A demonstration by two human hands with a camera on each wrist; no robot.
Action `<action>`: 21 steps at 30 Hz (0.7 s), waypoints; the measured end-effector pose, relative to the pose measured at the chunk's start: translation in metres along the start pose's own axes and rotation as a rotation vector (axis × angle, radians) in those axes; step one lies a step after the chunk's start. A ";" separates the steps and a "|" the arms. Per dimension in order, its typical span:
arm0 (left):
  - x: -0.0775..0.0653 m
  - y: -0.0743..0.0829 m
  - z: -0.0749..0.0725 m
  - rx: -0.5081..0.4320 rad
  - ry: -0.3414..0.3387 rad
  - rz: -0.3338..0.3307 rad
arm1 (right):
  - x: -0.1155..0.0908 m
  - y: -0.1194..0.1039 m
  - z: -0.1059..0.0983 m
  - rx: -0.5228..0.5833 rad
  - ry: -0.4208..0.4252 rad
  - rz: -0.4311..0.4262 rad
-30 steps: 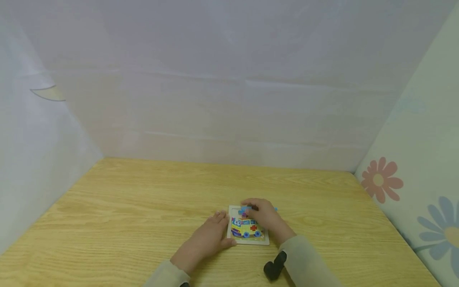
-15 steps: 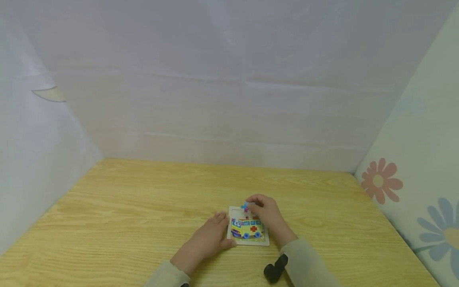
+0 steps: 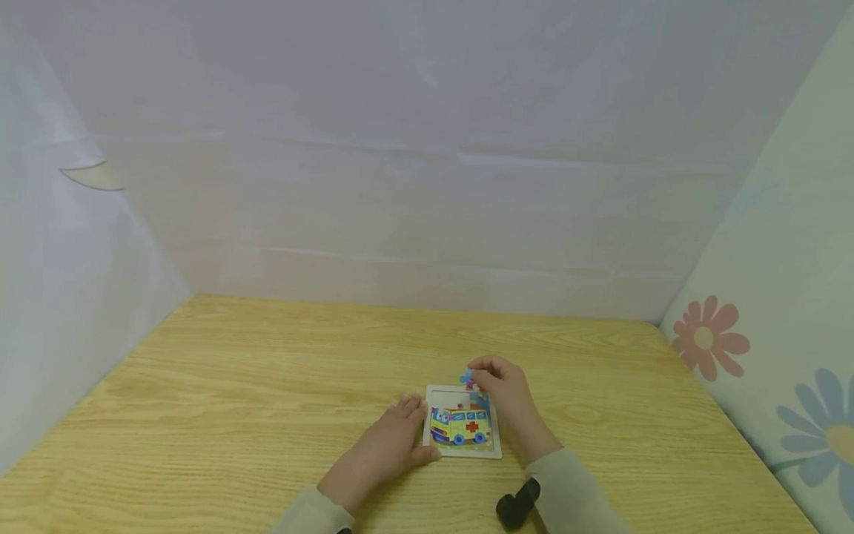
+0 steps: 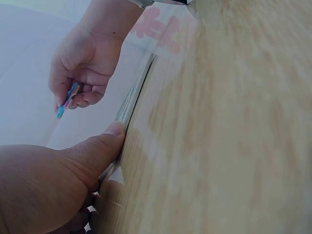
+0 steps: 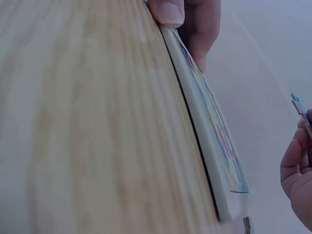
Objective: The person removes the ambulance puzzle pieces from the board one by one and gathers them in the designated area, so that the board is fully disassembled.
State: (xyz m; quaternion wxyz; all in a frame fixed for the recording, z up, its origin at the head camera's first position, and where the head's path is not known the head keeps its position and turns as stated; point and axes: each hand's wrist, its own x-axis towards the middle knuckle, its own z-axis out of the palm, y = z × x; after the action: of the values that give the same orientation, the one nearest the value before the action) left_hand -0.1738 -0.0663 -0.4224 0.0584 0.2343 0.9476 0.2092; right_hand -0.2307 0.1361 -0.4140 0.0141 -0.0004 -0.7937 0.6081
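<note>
A small jigsaw puzzle board [image 3: 427,426] with a pale frame lies on the table, showing a yellow ambulance with a red cross. My left hand [image 3: 387,439] rests along its left side, fingers fairly straight, thumb against the near edge by the corner. Just above the board's far right corner, my right hand [image 3: 505,389] pinches a blue and pink puzzle piece [image 3: 466,377] between thumb and fingers. The left wrist view shows this piece tilted and raised, in the right hand [image 4: 87,68]. Bare backing [image 3: 447,398] shows across the board's upper part, with blue pieces at its upper right.
The wooden table [image 3: 267,371] extends around the board. A pale cloth wall [image 3: 427,222] stands behind it, and side walls rise left and right, the right one with printed flowers [image 3: 710,337]. A black device [image 3: 517,506] is at the right cuff.
My right hand has lifted the puzzle piece off the upper part of the board, away and slightly right, uncovering more backing. My left hand has stayed in place.
</note>
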 end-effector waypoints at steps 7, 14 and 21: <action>0.000 -0.001 0.001 -0.002 -0.004 -0.009 | -0.003 -0.006 -0.007 0.039 0.033 -0.016; 0.000 -0.003 0.002 0.012 -0.005 0.002 | -0.002 -0.003 -0.014 0.054 0.040 -0.024; 0.001 -0.003 0.002 0.009 -0.006 0.003 | -0.002 -0.002 -0.022 0.054 0.058 0.001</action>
State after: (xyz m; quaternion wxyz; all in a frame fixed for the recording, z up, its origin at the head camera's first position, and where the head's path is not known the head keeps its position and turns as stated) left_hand -0.1750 -0.0672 -0.4256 0.0601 0.2366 0.9479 0.2044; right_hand -0.2277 0.1568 -0.4059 0.0368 -0.0179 -0.7764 0.6289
